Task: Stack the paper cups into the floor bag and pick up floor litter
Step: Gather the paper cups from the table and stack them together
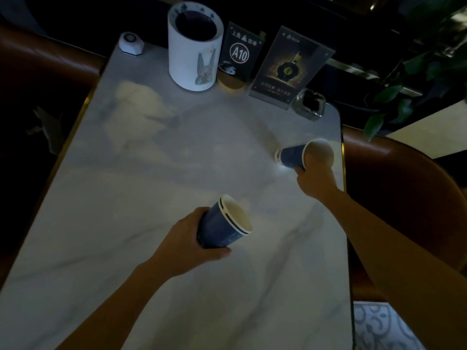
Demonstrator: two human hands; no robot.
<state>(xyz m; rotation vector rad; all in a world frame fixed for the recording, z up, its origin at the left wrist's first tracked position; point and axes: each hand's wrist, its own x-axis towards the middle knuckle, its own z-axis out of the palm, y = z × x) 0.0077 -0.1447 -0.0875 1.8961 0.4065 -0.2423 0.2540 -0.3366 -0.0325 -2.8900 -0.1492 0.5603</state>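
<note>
Your left hand is nearest, wrapped round a nested stack of blue paper cups; 2 white rims show, maybe 3, can't tell exactly. Stack is tilted, long axis running lower-left to upper-right, mouth facing up-right, held above the table near its middle. Your right hand pinches 1 more blue cup at its rim by the right table edge; this cup lies about level, long axis left-right, mouth toward you and right, base toward the table centre. Can't tell if it touches the surface. So 2 hands, 2 cup groups, well apart. At the far end: 1 white bin w/ rabbit print, 1 small white puck, 1 A10 sign, 1 acrylic stand, 1 glass ashtray. Brown seats flank both sides; plant leaves upper right.
</note>
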